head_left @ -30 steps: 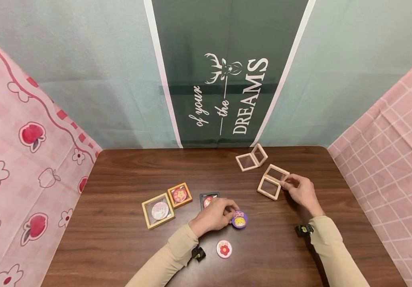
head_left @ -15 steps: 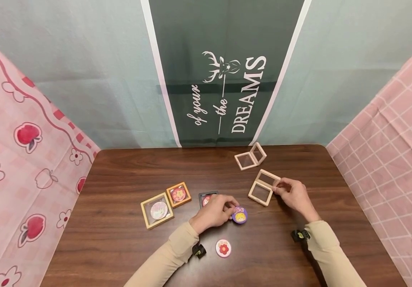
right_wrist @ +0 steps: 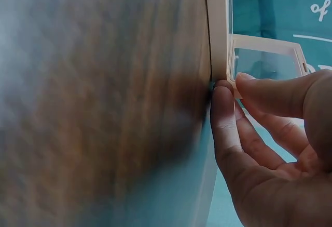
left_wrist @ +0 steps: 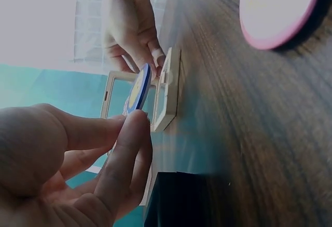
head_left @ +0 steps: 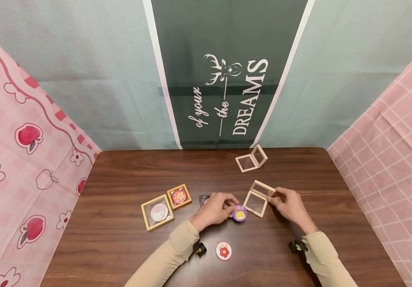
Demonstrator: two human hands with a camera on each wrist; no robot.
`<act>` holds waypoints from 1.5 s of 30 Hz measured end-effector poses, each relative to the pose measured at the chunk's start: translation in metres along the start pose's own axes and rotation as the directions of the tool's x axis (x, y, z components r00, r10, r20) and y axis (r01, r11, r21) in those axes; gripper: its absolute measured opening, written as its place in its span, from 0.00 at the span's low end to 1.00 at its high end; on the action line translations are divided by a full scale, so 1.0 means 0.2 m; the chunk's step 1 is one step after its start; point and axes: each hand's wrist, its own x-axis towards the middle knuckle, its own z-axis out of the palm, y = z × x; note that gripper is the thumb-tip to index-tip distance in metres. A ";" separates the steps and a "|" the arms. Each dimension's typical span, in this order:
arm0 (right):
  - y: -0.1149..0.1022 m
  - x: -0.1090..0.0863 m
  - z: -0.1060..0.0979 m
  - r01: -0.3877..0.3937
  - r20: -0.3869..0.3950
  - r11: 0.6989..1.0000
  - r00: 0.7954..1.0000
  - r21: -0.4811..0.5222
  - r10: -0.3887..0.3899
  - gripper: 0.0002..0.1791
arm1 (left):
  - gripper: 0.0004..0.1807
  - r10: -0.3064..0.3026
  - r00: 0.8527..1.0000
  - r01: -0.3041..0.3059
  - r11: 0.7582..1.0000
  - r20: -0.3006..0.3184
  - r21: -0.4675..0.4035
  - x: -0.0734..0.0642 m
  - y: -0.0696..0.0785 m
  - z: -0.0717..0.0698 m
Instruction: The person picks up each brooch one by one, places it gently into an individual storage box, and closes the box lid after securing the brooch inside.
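Observation:
My left hand (head_left: 214,210) pinches a round purple button badge (head_left: 239,216) with a yellow bear on it. In the left wrist view the badge (left_wrist: 139,89) stands edge-on between thumb and fingers. Just right of it, my right hand (head_left: 291,207) pinches the side of a pale, hinged display frame (head_left: 256,203) that lies opened out with clear panels. Thumb and fingertips grip its edge near the hinge in the right wrist view, where the frame (right_wrist: 219,29) runs upward. Badge and frame are very close together. Part of a dark frame (head_left: 202,199) is hidden behind my left hand.
A second pale hinged frame (head_left: 247,164) stands opened at the back. To the left lie a yellow frame (head_left: 146,216) and an orange frame (head_left: 172,201), each with a badge inside. A white badge with a red flower (head_left: 224,251) lies in front of my left hand.
My right hand has drawn the opened pale frame leftward and nearer, up beside the purple badge. The left hand keeps its pinch on the badge and has hardly moved.

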 end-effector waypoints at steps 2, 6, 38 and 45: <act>-0.01 -0.02 0.00 -0.012 0.006 1.000 1.000 0.021 0.011 0.04 | 0.05 -0.005 1.000 0.005 1.000 -0.006 0.002 0.00 0.01 0.00; -0.02 -0.05 0.01 -0.036 0.018 0.998 0.999 0.056 0.035 0.04 | 0.04 0.000 1.000 0.000 1.000 -0.010 -0.009 0.01 0.02 0.00; -0.05 -0.14 -0.04 0.062 -0.011 0.946 0.998 0.317 -0.061 0.12 | 0.06 -0.074 0.997 0.075 0.996 -0.027 0.037 0.19 0.08 0.11; -0.06 -0.14 -0.04 0.035 -0.005 0.965 0.999 0.261 -0.035 0.11 | 0.07 -0.096 0.995 0.096 0.995 -0.019 0.036 0.20 0.08 0.14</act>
